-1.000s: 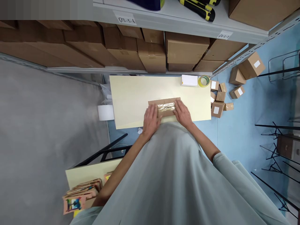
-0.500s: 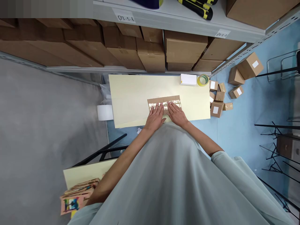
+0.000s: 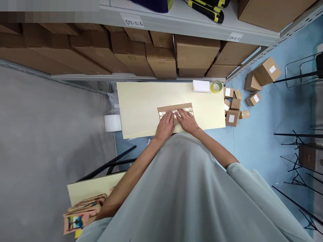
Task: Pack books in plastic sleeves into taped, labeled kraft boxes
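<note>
A flat brown cardboard package (image 3: 174, 108) lies on the pale yellow table (image 3: 138, 104), with shiny clear tape across its top face. My left hand (image 3: 165, 126) rests on the package's left half, fingers stretched forward over the tape. On its right half lies my right hand (image 3: 186, 121), fingers extended and pointing inward toward the left ones. Both palms face down and grip nothing. The package's near edge is partly hidden under my hands.
A white box (image 3: 201, 86) and a yellow tape roll (image 3: 216, 86) sit at the table's back right. Behind stands a shelf (image 3: 191, 28) holding cardboard boxes. Small boxes (image 3: 232, 117) lie on the blue floor to the right. A white roll (image 3: 113, 123) is beside the table's left edge.
My right hand has slid left along the tape, so its fingertips are closer to my left hand. The package stays in place; the whole view has shifted slightly.
</note>
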